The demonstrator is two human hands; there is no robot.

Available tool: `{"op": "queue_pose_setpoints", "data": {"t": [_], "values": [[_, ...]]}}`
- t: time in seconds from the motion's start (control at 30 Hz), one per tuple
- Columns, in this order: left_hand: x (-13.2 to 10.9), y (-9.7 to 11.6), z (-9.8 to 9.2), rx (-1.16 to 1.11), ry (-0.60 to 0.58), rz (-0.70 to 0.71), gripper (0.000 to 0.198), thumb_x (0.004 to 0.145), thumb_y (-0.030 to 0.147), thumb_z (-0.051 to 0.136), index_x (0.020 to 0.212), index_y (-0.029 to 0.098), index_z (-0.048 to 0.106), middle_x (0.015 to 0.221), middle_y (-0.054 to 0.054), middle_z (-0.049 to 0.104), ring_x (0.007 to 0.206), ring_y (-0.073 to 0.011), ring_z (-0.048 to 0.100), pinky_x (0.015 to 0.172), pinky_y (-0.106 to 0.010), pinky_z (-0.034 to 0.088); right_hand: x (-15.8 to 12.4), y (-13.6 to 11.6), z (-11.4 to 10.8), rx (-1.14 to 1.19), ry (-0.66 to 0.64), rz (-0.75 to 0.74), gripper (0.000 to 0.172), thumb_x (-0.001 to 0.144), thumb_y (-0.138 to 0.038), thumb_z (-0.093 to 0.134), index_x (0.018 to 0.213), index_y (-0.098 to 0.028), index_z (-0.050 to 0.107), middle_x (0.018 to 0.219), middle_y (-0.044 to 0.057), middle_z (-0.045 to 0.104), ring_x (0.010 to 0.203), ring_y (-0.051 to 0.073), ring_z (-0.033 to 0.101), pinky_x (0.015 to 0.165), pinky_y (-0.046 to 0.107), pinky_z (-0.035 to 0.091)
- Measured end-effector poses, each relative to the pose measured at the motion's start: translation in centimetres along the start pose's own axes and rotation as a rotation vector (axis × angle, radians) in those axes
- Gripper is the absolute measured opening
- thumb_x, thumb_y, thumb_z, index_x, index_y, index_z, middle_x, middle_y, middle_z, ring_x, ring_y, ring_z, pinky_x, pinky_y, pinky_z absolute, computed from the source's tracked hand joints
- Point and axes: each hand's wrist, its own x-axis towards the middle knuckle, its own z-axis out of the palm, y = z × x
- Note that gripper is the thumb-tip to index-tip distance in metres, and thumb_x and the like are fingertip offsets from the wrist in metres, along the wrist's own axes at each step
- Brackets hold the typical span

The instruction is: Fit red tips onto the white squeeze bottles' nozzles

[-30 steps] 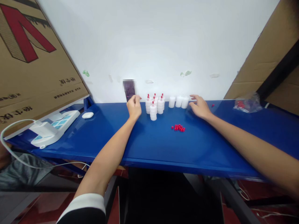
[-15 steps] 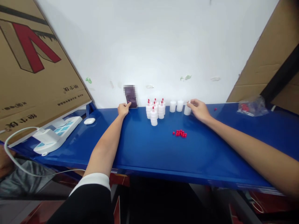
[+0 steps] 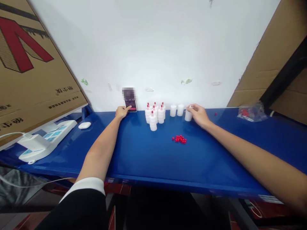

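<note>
My left hand (image 3: 122, 111) is at the lower left edge of a phone (image 3: 130, 105) leaning against the wall. Its thumb lies on the screen and its other fingers are curled, partly hidden. Digits and a pink bar show on the screen; its upper part is blurred out. My right hand (image 3: 200, 115) has its fingertips closed on the upper part of a white bottle (image 3: 188, 115) standing on the table. Left of it stand two similar white bottles (image 3: 173, 111). Further left is a group of white bottles with red-tipped nozzles (image 3: 153, 121). Small red caps (image 3: 180, 139) lie in front.
A white power strip (image 3: 51, 135) with a plugged-in charger and a white oval case (image 3: 84, 125) lie on the left of the blue table (image 3: 148, 159). At right are one loose red cap (image 3: 216, 114) and a clear bag (image 3: 253, 112) with red pieces. Cardboard (image 3: 35, 80) flanks the wall.
Digits and a pink bar now show on the phone's screen. The view has shifted slightly to the right. Both hands stay at the same objects.
</note>
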Motion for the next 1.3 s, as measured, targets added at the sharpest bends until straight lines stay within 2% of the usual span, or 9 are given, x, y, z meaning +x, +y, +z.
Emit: {"op": "queue_pose_setpoints", "data": {"t": [0.23, 0.37, 0.6, 0.67, 0.77, 0.9, 1.03, 1.17, 1.3], "values": [[-0.7, 0.0, -0.8, -0.088, 0.01, 0.068, 0.039, 0.092, 0.04, 0.06, 0.06, 0.02, 0.049, 0.061, -0.001, 0.061, 0.056, -0.0129, 0.052, 0.059, -0.025, 0.039, -0.2, -0.1, -0.1, -0.071, -0.019, -0.045, 0.023, 0.076, -0.042, 0.067, 0.086, -0.023, 0.065, 0.076, 0.003, 0.071, 0.075, 0.022, 0.066, 0.067, 0.032, 0.048], [-2.7, 0.7, -0.9, -0.064, 0.076, 0.217, 0.039, 0.087, 0.027, 0.06, 0.053, 0.02, 0.041, 0.051, 0.003, 0.046, 0.056, -0.0121, 0.044, 0.063, -0.026, 0.035, -0.7, -0.2, -0.2, -0.147, -0.079, -0.088, 0.023, 0.08, -0.044, 0.063, 0.086, -0.022, 0.066, 0.078, 0.003, 0.072, 0.074, 0.021, 0.065, 0.069, 0.032, 0.048], [-8.5, 7.1, -1.7, -0.167, 0.24, 0.591, 0.045, 0.09, 0.026, 0.056, 0.054, 0.02, 0.028, 0.052, 0.005, 0.03, 0.054, -0.0091, 0.031, 0.06, -0.027, 0.028, -3.0, -2.2, 0.3, -0.179, -0.248, -0.112, 0.027, 0.083, -0.043, 0.055, 0.08, -0.02, 0.069, 0.078, 0.006, 0.074, 0.074, 0.022, 0.066, 0.07, 0.034, 0.048], [-11.5, 9.9, -2.2, -0.26, 0.148, 0.823, 0.047, 0.089, 0.029, 0.06, 0.053, 0.02, 0.031, 0.049, 0.006, 0.034, 0.05, -0.008, 0.031, 0.054, -0.026, 0.026, -3.6, -2.8, 0.7, -0.133, -0.308, -0.088, 0.027, 0.082, -0.045, 0.057, 0.078, -0.02, 0.069, 0.079, 0.006, 0.073, 0.075, 0.023, 0.066, 0.07, 0.034, 0.049], [-16.9, 13.4, -2.6, -0.332, -0.165, 1.131, 0.046, 0.091, 0.029, 0.065, 0.055, 0.019, 0.04, 0.05, 0.006, 0.041, 0.048, -0.0066, 0.037, 0.051, -0.024, 0.028, -4.2, -3.5, 1.1, -0.087, -0.354, -0.052, 0.026, 0.081, -0.045, 0.06, 0.079, -0.02, 0.069, 0.078, 0.005, 0.072, 0.074, 0.023, 0.066, 0.069, 0.034, 0.05], [-21.7, 15.6, -0.6, -0.331, -0.443, 1.355, 0.045, 0.096, 0.025, 0.061, 0.058, 0.019, 0.038, 0.052, 0.007, 0.043, 0.048, -0.0064, 0.037, 0.051, -0.023, 0.031, -4.6, -4.0, 1.4, -0.079, -0.355, -0.046, 0.027, 0.081, -0.046, 0.062, 0.079, -0.02, 0.069, 0.075, 0.004, 0.071, 0.072, 0.021, 0.065, 0.069, 0.033, 0.05], [-22.3, 15.3, 2.6, -0.206, -0.381, 1.6, 0.041, 0.097, 0.023, 0.058, 0.061, 0.021, 0.038, 0.052, 0.005, 0.047, 0.049, -0.0092, 0.041, 0.054, -0.027, 0.034, -4.6, -4.1, 1.4, -0.061, -0.356, -0.04, 0.028, 0.079, -0.047, 0.062, 0.076, -0.02, 0.067, 0.073, 0.004, 0.07, 0.07, 0.021, 0.064, 0.068, 0.033, 0.05], [-22.1, 14.3, 4.2, -0.004, -0.23, 1.876, 0.037, 0.092, 0.046, 0.061, 0.066, 0.022, 0.052, 0.056, 0.001, 0.057, 0.05, -0.014, 0.049, 0.054, -0.032, 0.036, -4.8, -4.2, 1.5, -0.108, -0.393, -0.044, 0.026, 0.078, -0.046, 0.063, 0.076, -0.021, 0.065, 0.066, 0.002, 0.068, 0.064, 0.02, 0.063, 0.065, 0.032, 0.048], [-22.2, 14.3, 3.9, 0.259, -0.257, 1.677, 0.034, 0.091, 0.049, 0.056, 0.073, 0.02, 0.061, 0.062, -0.003, 0.064, 0.055, -0.0171, 0.057, 0.059, -0.034, 0.043, -4.9, -4.3, 1.6, -0.174, -0.416, -0.094, 0.024, 0.079, -0.044, 0.063, 0.075, -0.021, 0.065, 0.065, 0.002, 0.07, 0.063, 0.019, 0.063, 0.068, 0.032, 0.048]]}}
